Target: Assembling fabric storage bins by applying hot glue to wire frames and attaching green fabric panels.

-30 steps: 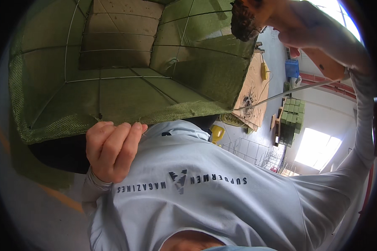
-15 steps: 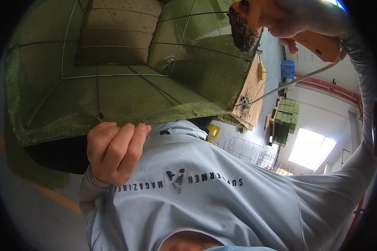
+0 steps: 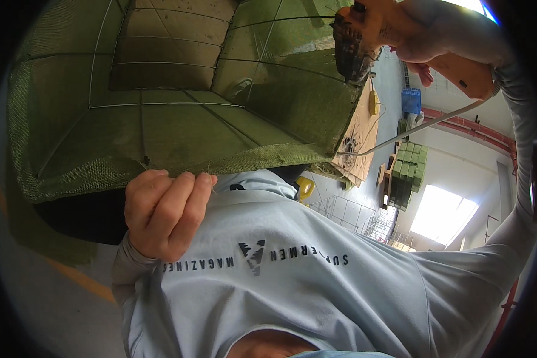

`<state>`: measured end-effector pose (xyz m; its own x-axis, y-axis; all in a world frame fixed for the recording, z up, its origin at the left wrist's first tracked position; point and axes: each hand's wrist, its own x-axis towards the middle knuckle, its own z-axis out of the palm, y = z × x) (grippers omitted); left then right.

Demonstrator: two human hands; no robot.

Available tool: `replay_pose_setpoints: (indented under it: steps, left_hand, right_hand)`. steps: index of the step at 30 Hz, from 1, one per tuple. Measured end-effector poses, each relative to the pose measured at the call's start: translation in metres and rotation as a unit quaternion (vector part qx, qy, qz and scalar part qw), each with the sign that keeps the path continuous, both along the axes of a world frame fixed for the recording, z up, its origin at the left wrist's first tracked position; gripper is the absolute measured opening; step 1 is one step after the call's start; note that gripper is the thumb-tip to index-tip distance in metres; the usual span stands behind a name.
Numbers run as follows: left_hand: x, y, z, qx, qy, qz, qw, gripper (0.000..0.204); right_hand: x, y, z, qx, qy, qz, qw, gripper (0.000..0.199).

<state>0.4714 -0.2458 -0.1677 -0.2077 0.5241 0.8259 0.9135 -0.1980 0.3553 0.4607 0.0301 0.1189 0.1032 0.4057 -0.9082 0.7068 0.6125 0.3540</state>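
A large box of green mesh fabric (image 3: 179,134) on a thin wire frame (image 3: 161,106) fills the upper left, its open side facing me. My left hand (image 3: 167,209) is closed on the fabric's near edge, fingertips pinching it, with a few loose threads by the fingers. Up at the top right, my right hand (image 3: 453,36) grips an orange glue gun (image 3: 459,71) by its handle. Dark crust covers the gun's front end, which is at the box's right rim; whether it touches the mesh I cannot tell. A pale cord trails from the handle's end.
Beyond the box's right side lies a brown board (image 3: 358,134) with dark smears and a yellow object (image 3: 373,102). Farther off are a blue crate (image 3: 410,100), stacked green boxes (image 3: 409,170) and wire frames (image 3: 346,212). A yellow item (image 3: 305,188) stands near my body.
My right hand and the glue gun have moved slightly right and down along the box's rim. My left hand keeps its pinch on the fabric edge, almost unmoved.
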Motion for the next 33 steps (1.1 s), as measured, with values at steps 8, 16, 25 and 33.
replay_pose_setpoints:
  steps: [8,16,25,33]
  left_hand:
    - [0.001,0.0,-0.002,0.002,-0.002,0.002,1.0,0.019]
    - [0.0,0.001,-0.001,0.003,0.0,0.002,1.0,0.019]
    - [-0.002,0.002,0.004,-0.008,-0.004,0.003,1.0,0.021]
    - [0.002,0.004,0.005,-0.016,-0.013,0.018,1.0,0.021]
  right_hand:
    - [0.001,0.002,0.001,0.002,-0.021,0.005,1.0,0.025]
    - [0.015,0.01,0.009,-0.023,0.024,-0.049,0.998,0.023]
    - [0.073,0.022,0.021,0.017,0.134,-0.103,0.986,0.033]
    - [0.112,0.035,0.019,0.0,0.203,-0.032,0.979,0.033]
